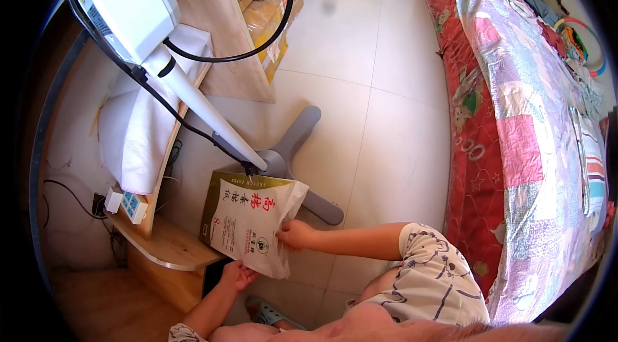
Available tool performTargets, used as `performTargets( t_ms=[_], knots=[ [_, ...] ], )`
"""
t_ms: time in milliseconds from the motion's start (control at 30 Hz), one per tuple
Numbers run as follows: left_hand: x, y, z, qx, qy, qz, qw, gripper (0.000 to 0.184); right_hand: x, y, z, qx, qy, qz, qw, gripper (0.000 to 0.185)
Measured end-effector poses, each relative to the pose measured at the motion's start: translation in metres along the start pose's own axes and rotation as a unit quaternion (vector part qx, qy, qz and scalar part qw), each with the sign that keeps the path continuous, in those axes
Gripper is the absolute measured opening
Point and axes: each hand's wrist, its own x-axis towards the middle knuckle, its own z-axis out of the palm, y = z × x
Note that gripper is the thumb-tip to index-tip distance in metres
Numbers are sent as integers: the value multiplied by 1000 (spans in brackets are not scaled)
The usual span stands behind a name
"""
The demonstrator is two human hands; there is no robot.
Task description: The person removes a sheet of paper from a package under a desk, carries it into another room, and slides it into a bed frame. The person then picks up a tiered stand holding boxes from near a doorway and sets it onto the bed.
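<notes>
A flat pack of sketch paper (241, 220), white with an olive-green border and red and black print, is held in front of me above the floor. My right hand (295, 235) grips its right edge, fingers closed at the slightly crumpled wrapper. At the bottom edge, my left hand (238, 274) pinches the near side of the pack with its fingers curled. The far end of the pack lies close to the grey foot of a white stand (215, 120); whether they touch I cannot tell.
On the left, a wooden desk (170, 245) bears a power strip (133, 205) and white cloth (138, 133). Black cables (232, 55) hang from the stand's white head. Cardboard boxes (264, 20) fill a shelf behind. A bed with a patchwork cover (515, 123) runs along the right.
</notes>
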Motion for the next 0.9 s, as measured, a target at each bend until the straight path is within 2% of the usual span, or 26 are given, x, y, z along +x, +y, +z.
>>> performTargets(
  t_ms=[133, 200, 233, 300, 333, 433, 500, 533, 600, 733, 800, 900],
  knots=[
    [-1, 0, 7, 9, 31, 7, 999, 30, 9, 3, -4, 16, 23, -18, 999, 25],
    [-3, 1, 7, 8, 37, 8, 999, 29, 6, -1, -3, -101, 62, -77, 990, 25],
    [-1, 1, 5, 8, 37, 7, 999, 29, 2, -5, -2, -100, 61, -76, 990, 25],
    [1, 1, 2, 17, 20, 10, 1000, 29, -14, -24, -3, -231, 69, -109, 964, 22],
    [2, 0, 2, 16, 21, 9, 1000, 29, -10, -22, -4, -231, 68, -107, 965, 22],
    [2, 0, 4, 15, 25, 14, 999, 29, 2, -14, -5, -198, 113, -157, 961, 19],
    [6, -1, 2, 14, 30, 11, 999, 29, 6, -9, -7, 23, 69, -137, 988, 18],
    [8, -1, 2, 14, 29, 10, 999, 29, 8, -5, -6, 22, 71, -136, 988, 18],
    [12, -1, 1, 21, 21, 11, 999, 30, 15, 2, -2, 114, 27, -105, 987, 16],
    [12, -1, 0, 18, 24, 11, 999, 30, 11, -4, 3, 153, 23, -66, 986, 18],
    [13, 0, -2, 22, 17, 11, 1000, 30, 13, -10, 2, 184, 30, -6, 982, 18],
    [10, 0, 1, 21, 18, 24, 999, 31, 11, -14, 1, 198, 35, 2, 980, 17]
  ],
)
